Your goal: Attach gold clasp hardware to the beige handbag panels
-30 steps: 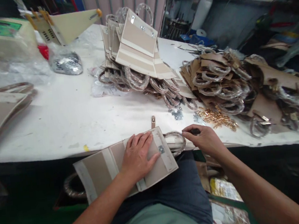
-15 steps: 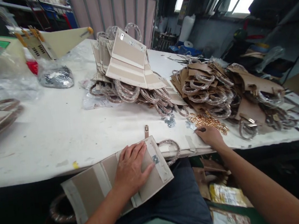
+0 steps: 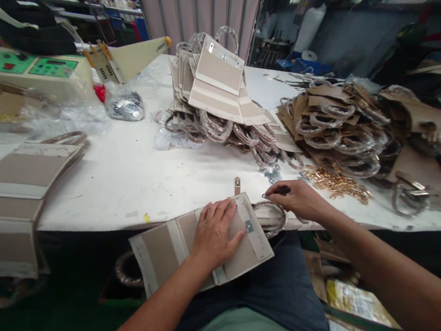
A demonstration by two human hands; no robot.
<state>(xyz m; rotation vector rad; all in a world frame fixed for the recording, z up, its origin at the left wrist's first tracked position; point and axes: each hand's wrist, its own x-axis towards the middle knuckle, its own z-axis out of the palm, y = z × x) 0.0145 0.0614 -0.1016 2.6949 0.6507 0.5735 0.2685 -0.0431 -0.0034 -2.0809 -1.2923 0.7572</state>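
Fingers (image 3: 221,213) spread, the left hand (image 3: 214,239) rests on a beige panel (image 3: 236,262); the right hand (image 3: 300,198) pinches a small grey piece (image 3: 264,196).

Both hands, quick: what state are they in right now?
Left hand: open, flat on the panel.
Right hand: closed, pinching a small metal piece.

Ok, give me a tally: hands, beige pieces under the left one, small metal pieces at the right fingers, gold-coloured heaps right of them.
Left hand and right hand: 2
Beige piece under the left hand: 1
Small metal piece at the right fingers: 1
Gold-coloured heap: 1
Total: 5
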